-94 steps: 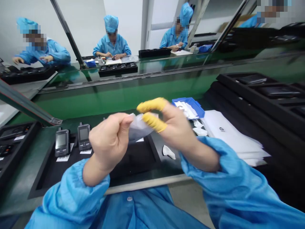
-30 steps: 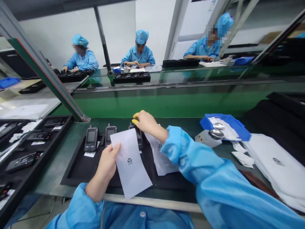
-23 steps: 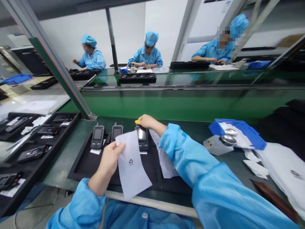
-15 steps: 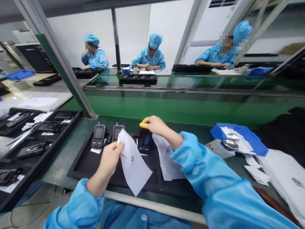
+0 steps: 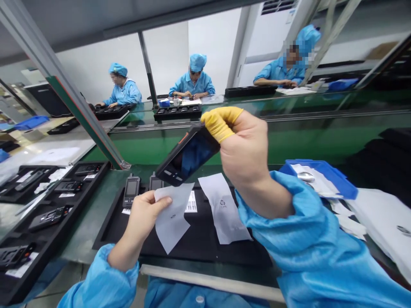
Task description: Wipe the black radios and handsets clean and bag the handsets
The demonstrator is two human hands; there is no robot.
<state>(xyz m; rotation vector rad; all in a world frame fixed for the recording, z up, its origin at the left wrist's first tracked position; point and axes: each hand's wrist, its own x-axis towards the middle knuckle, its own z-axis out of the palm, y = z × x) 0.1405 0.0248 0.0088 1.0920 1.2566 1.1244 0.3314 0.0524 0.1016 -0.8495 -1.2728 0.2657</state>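
Observation:
My right hand [image 5: 247, 149], with yellow finger cots on its fingertips, pinches one end of a black handheld radio with a screen [image 5: 194, 154]. The radio is tilted in the air above a black foam tray [image 5: 205, 253]. Between the thumb and fingers of my left hand [image 5: 141, 216] hangs a small white plastic bag [image 5: 173, 226], just below the radio's lower end. A second white bag [image 5: 221, 209] with a recycling mark lies on the tray. Two more radios, one at the left [image 5: 131, 190] and one partly hidden [image 5: 156, 183], stand at its back.
To the left, another black tray [image 5: 61, 235] holds several radios and labels. At the right are a blue bin [image 5: 337, 179], scraps of white paper and a stack of white bags [image 5: 385, 231]. A metal post [image 5: 73, 98] rises at left. Several co-workers sit across the green bench.
My right hand has lifted the radio out of the tray, up and towards me, uncovering a printed label. My left hand still holds the bag, now slightly lower and tilted.

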